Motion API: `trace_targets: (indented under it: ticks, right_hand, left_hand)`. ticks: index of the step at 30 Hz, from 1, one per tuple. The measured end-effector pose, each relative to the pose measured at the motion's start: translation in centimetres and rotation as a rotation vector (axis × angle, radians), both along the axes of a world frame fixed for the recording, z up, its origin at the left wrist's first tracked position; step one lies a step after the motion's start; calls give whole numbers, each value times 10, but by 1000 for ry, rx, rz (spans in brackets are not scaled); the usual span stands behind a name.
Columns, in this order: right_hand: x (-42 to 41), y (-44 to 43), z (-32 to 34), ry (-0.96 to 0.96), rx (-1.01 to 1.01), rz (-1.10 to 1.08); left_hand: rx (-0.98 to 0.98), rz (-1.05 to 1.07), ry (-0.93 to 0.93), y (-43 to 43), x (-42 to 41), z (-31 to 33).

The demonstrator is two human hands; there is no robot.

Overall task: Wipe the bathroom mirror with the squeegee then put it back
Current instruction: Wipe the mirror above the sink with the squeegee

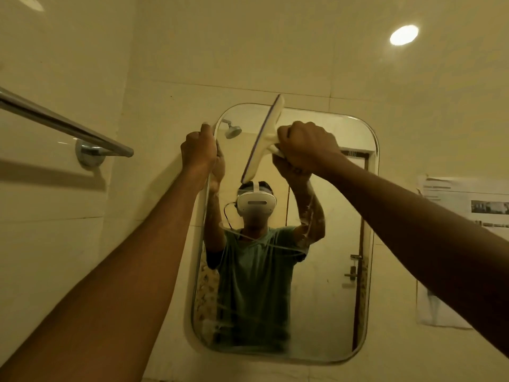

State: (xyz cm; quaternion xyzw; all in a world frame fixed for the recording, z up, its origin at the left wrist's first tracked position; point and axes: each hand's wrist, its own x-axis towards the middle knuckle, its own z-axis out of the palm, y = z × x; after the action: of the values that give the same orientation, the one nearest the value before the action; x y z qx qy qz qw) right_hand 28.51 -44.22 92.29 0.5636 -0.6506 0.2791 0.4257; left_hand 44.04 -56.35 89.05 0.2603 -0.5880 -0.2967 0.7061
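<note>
Both arms are up at the mirror [325, 285]. The right hand [305, 146] is fisted tight round the handle of the squeegee [265, 136], whose pale blade lies against the glass at the mirror's 12 o'clock, slanted along the 1-to-7 line (its top tip pokes just past the upper edge). The left hand [198, 147] curls over the mirror's rim at 11 o'clock, gripping it. Thin wet streaks [264, 242] cross the glass lower down. A chrome rail [63, 125] hangs on the tiles out at 9 o'clock, a printed sheet [468, 205] is stuck to the wall at 3 o'clock, and a lamp [404, 35] glows at 1 o'clock.
</note>
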Motion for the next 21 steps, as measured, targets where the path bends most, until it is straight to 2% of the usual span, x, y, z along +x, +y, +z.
trace_targets:
  ticks: [5,9,15,18,21]
  right_hand:
    - [-34,20,1,31,-9,-43]
    - [-76,51,-14,-203,-103,-81]
    - [-98,54,-56,-594,-281,54]
    - [-94,51,-66,-675,-300,54]
    - [-79,52,-42,-673,-329,34]
  left_hand:
    - [-16,26,3,-7,-1,-1]
    - [-6,42,19,-5,-6,-7]
    - [-3,17,16,-5,-6,-12]
    - [-23,29,-1,-6,-5,-17]
    - [-77,40,-29,-7,-4,-23]
